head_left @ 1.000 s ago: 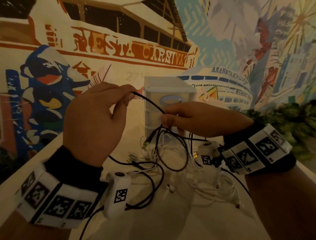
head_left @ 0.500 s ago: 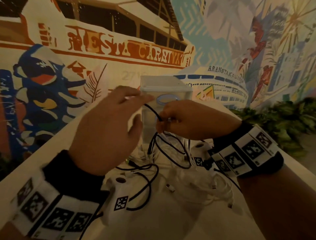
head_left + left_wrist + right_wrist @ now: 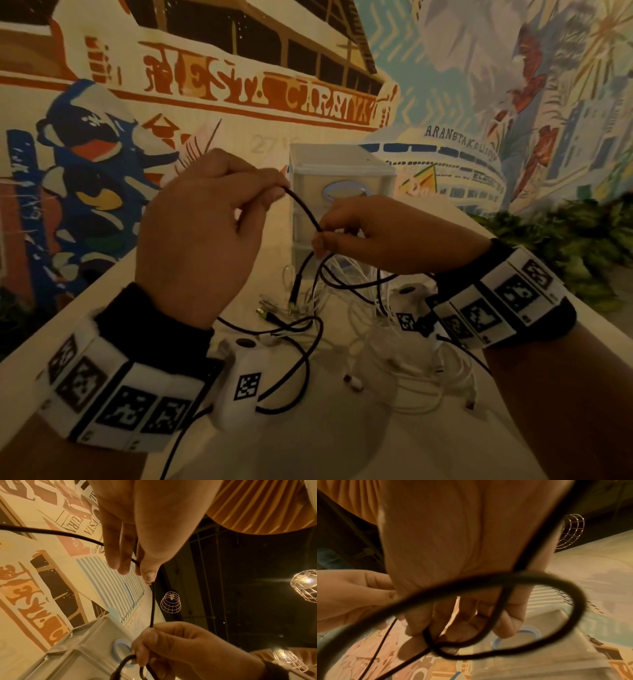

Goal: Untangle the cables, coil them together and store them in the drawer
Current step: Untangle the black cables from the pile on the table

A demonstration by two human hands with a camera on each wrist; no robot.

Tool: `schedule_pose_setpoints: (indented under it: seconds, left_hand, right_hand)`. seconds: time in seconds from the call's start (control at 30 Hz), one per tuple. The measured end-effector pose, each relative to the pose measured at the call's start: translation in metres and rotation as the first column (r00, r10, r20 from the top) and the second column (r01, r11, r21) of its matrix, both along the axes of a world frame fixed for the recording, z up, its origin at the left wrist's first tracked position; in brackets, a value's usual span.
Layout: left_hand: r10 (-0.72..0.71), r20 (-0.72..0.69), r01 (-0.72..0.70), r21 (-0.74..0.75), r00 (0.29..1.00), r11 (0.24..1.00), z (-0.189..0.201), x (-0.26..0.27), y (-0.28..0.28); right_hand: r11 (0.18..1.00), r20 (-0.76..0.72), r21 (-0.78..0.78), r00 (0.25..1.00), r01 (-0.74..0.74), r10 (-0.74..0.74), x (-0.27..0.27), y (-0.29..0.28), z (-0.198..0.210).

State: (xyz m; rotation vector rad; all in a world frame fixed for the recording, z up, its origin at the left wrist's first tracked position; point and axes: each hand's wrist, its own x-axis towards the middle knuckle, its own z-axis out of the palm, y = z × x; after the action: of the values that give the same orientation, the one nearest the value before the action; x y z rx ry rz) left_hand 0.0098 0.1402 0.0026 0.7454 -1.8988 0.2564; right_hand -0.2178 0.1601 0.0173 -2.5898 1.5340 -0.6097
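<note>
A black cable [image 3: 306, 213] runs taut between my two hands, held above the table. My left hand [image 3: 205, 222] pinches it between thumb and fingertips [image 3: 147, 573]. My right hand [image 3: 383, 236] grips several loops of the same black cable [image 3: 488, 582] that hang down from its curled fingers [image 3: 423, 623]. More black cable [image 3: 301, 363] trails over the table under my left wrist. A tangle of white cables [image 3: 404, 370] lies on the table below my right hand. The small translucent drawer unit [image 3: 339, 178] stands just behind my hands, its drawers shut.
The white table [image 3: 342, 445] meets a painted mural wall [image 3: 205, 102] right behind the drawer unit. Green plants [image 3: 582, 246] sit at the right edge. Loose cable plugs [image 3: 270, 311] lie between my hands. Wire cage lamps [image 3: 170, 603] hang overhead.
My left hand closed its pinch on the black cable again and drew slightly left, stretching the strand from the right hand. The right hand kept holding its loops.
</note>
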Motion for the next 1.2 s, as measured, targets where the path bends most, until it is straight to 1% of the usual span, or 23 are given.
schedule_pose_setpoints:
  seconds: [0.1, 0.2, 0.27, 0.3, 0.33, 0.37, 0.4, 0.43, 0.5, 0.57, 0.67, 0.7, 0.77, 0.83, 0.9, 0.97, 1.03, 1.1, 1.13, 1.2]
  left_hand:
    - [0.012, -0.063, -0.013, -0.015, 0.998, 1.0, 0.001, 0.003, -0.003]
    - [0.037, -0.073, -0.039, -0.023, 0.997, 0.999, 0.001, 0.003, -0.004]
    - [0.068, -0.076, -0.07, -0.023, 0.995, 0.997, 0.004, 0.006, -0.003]
    - [0.068, -0.11, -0.07, -0.008, 0.992, 0.998, 0.008, 0.01, -0.004]
    - [0.042, -0.184, -0.039, 0.019, 0.982, 0.999, 0.012, 0.014, -0.007]
    - [-0.002, -0.275, 0.014, 0.043, 0.961, 0.999, 0.016, 0.018, -0.007]
    - [-0.005, -0.33, 0.019, 0.04, 0.944, 0.999, 0.019, 0.023, -0.012]
    - [0.024, -0.324, -0.009, 0.049, 0.946, 0.999, 0.02, 0.026, -0.013]
    - [0.124, -0.207, -0.104, 0.105, 0.97, 0.989, 0.015, 0.027, -0.016]
    - [0.204, -0.094, -0.19, 0.137, 0.974, 0.972, 0.009, 0.025, -0.019]
    - [0.263, 0.023, -0.264, 0.143, 0.964, 0.954, 0.006, 0.021, -0.015]
    - [0.276, 0.05, -0.281, 0.151, 0.96, 0.948, 0.006, 0.018, -0.01]
    - [0.246, 0.091, -0.258, 0.157, 0.965, 0.953, 0.006, 0.012, -0.002]
    - [0.127, 0.166, -0.157, 0.185, 0.978, 0.97, 0.004, 0.002, 0.008]
    - [0.026, 0.274, -0.083, 0.199, 0.962, 0.977, 0.0, -0.01, 0.016]
    - [0.0, 0.329, -0.07, 0.201, 0.944, 0.977, -0.004, -0.018, 0.018]
    - [-0.016, 0.357, -0.052, 0.18, 0.934, 0.982, -0.008, -0.022, 0.018]
    - [-0.004, 0.361, -0.054, 0.151, 0.933, 0.987, -0.01, -0.021, 0.016]
    - [-0.003, 0.341, -0.054, 0.156, 0.94, 0.986, -0.009, -0.019, 0.012]
    - [-0.025, 0.241, -0.027, 0.211, 0.97, 0.977, -0.007, -0.009, 0.001]
  right_hand:
    - [1.0, 0.01, 0.003, 1.0, 0.026, -0.026, -0.005, -0.002, -0.001]
    - [0.998, 0.009, 0.014, 0.998, 0.059, -0.059, -0.01, -0.006, -0.003]
    - [0.993, -0.043, 0.028, 0.993, 0.112, -0.11, -0.016, -0.01, -0.007]
    - [0.987, -0.097, 0.045, 0.984, 0.151, -0.146, -0.02, -0.011, -0.009]
    - [0.978, -0.145, 0.079, 0.973, 0.193, -0.18, -0.025, -0.013, -0.011]
    - [0.966, -0.159, 0.124, 0.965, 0.227, -0.207, -0.029, -0.013, -0.013]
    - [0.956, -0.143, 0.166, 0.965, 0.243, -0.221, -0.032, -0.013, -0.014]
    - [0.951, -0.119, 0.187, 0.967, 0.245, -0.225, -0.033, -0.012, -0.013]
    - [0.959, -0.104, 0.169, 0.972, 0.228, -0.213, -0.031, -0.008, -0.009]
    - [0.973, -0.067, 0.106, 0.978, 0.204, -0.198, -0.027, -0.005, -0.004]
    - [0.98, 0.09, -0.013, 0.977, 0.197, -0.195, -0.02, 0.001, 0.002]
    - [0.979, 0.122, -0.034, 0.973, 0.202, -0.197, -0.018, 0.002, 0.004]
    - [0.98, 0.127, -0.043, 0.974, 0.195, -0.188, -0.013, 0.005, 0.008]
    - [0.981, 0.082, -0.045, 0.98, 0.188, -0.184, -0.007, 0.008, 0.011]
    - [0.979, -0.005, -0.105, 0.985, 0.173, -0.174, 0.001, 0.012, 0.013]
    - [0.974, -0.094, -0.185, 0.984, 0.133, -0.152, 0.008, 0.015, 0.013]
    - [0.973, -0.117, -0.221, 0.988, 0.071, -0.099, 0.012, 0.016, 0.013]
    - [0.972, -0.101, -0.232, 0.994, 0.027, -0.051, 0.011, 0.015, 0.013]
    - [0.975, -0.079, -0.22, 0.996, 0.014, -0.032, 0.01, 0.015, 0.013]
    - [0.992, -0.039, -0.124, 0.999, 0.008, -0.013, 0.006, 0.015, 0.014]
